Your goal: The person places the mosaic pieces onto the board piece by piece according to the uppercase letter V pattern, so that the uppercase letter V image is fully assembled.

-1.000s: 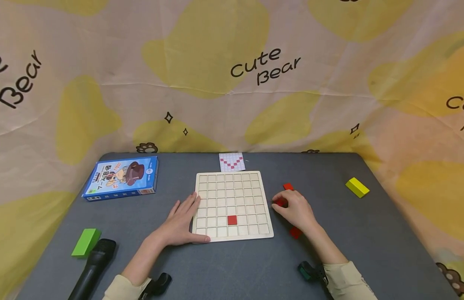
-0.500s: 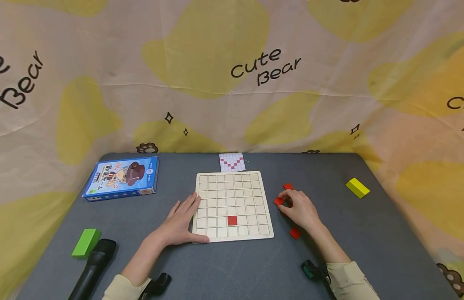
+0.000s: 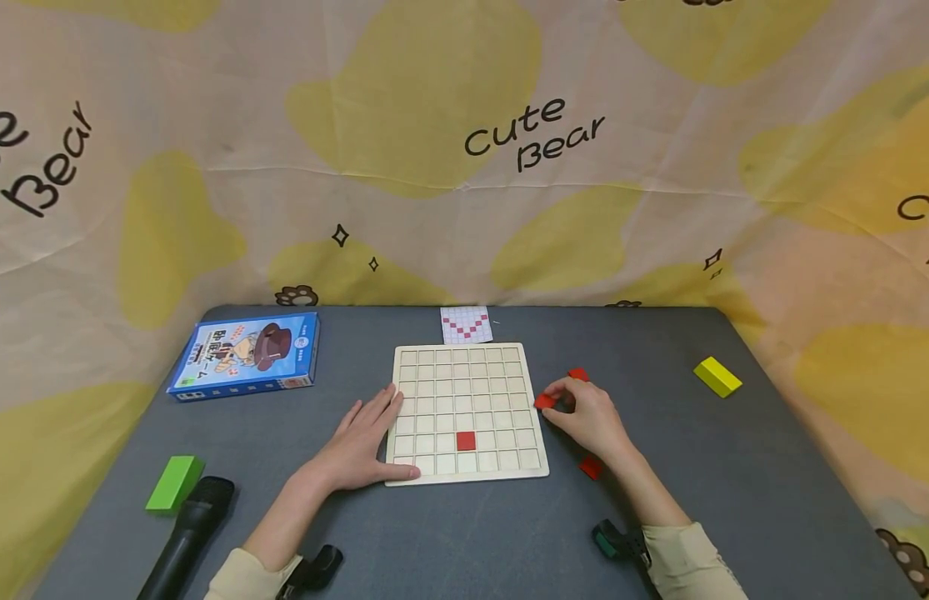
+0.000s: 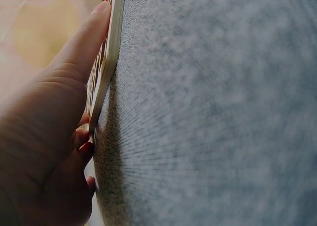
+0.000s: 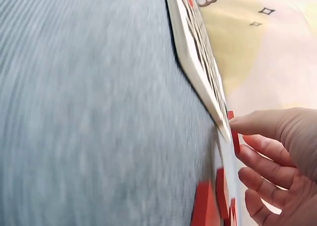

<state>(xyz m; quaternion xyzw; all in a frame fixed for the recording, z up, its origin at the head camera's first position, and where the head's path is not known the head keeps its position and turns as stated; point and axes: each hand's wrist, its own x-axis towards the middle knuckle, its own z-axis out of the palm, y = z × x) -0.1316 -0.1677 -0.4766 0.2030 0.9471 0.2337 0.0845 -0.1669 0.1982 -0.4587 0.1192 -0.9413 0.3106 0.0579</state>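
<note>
A square white grid board [image 3: 427, 379] lies mid-table, with one red tile [image 3: 466, 441] set in a cell of its lower part. My left hand [image 3: 357, 442] rests spread along the board's left edge, its thumb over the near left corner. At the right edge, my right hand [image 3: 590, 419] pinches another red tile [image 5: 234, 133] between thumb and fingers, close to the rim. More red tiles lie by that hand: one loose tile [image 3: 591, 467] nearer me and one far tile [image 3: 578, 374] partly behind the fingers.
Behind the board lies a pattern card [image 3: 466, 325] with a pink V of squares. A blue game box [image 3: 242, 354] is at the back left. A green block [image 3: 175, 485] and black microphone [image 3: 197, 517] are at the near left, a yellow block [image 3: 717, 377] at the right.
My right hand has lifted the red tile from among the others and carried it left to the board's right edge. My left hand has stayed in place.
</note>
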